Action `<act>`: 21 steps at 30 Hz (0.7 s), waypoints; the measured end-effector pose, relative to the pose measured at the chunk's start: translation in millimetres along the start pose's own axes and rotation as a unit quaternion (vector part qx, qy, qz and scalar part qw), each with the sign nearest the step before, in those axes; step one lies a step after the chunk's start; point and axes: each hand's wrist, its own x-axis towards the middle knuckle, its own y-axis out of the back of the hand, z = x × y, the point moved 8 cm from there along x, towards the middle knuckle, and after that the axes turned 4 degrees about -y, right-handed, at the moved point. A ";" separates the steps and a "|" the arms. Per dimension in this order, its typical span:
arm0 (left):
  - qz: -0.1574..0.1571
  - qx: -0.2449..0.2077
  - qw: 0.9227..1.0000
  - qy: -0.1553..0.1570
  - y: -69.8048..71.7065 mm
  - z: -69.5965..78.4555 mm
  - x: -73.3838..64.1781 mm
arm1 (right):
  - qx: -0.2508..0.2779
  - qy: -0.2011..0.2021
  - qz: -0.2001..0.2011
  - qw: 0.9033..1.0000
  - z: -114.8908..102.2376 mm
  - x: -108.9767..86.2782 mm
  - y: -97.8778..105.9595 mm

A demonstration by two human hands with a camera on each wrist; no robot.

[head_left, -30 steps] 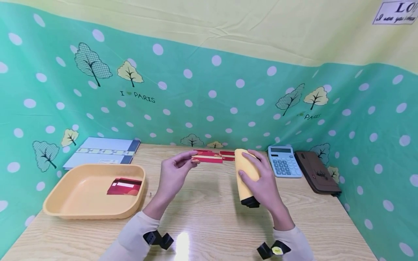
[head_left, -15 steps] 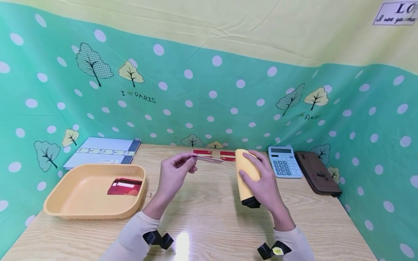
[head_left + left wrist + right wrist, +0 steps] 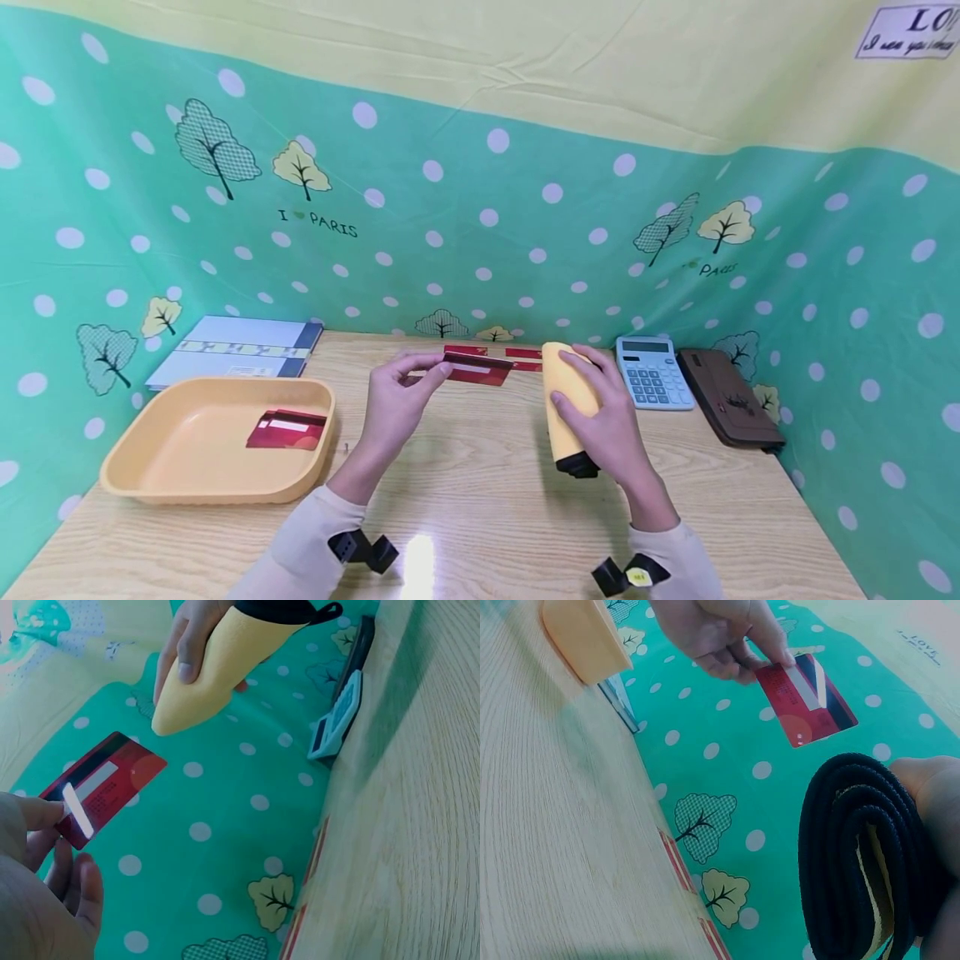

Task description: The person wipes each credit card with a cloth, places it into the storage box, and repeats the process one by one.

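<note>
Red card [image 3: 480, 373] turned over, left hand [image 3: 397, 400] pinching its left end, right hand [image 3: 611, 418] gripping yellow cloth [image 3: 559, 379]

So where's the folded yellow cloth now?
In the head view, the cloth is right of centre, gripped by the right hand, left of the light-blue rectangular calculator.

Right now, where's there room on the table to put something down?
The table is bare between the left hand and the right hand, and in front of the brown case. It's crowded back right, calculator beside case, and left, notebook behind tray.
</note>
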 end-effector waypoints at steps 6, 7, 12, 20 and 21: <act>-0.010 -0.046 0.999 0.018 -3.5 -2.8 0.0 | -0.002 -0.003 0.000 1.000 0.3 0.0 0.4; -0.012 -0.056 0.998 0.022 -4.6 -3.3 0.0 | -0.001 -0.005 -0.001 1.000 0.6 0.1 0.4; -0.018 -0.090 0.995 0.032 -7.9 -3.9 -0.3 | 0.000 -0.004 0.000 1.000 -0.2 0.4 1.1; -0.026 -0.092 0.995 0.034 -10.2 -5.3 -0.7 | 0.003 0.000 0.002 1.000 0.2 0.2 1.2; -0.029 -0.092 0.995 0.033 -10.5 -5.3 -0.7 | 0.003 -0.001 0.001 1.000 0.3 0.1 1.3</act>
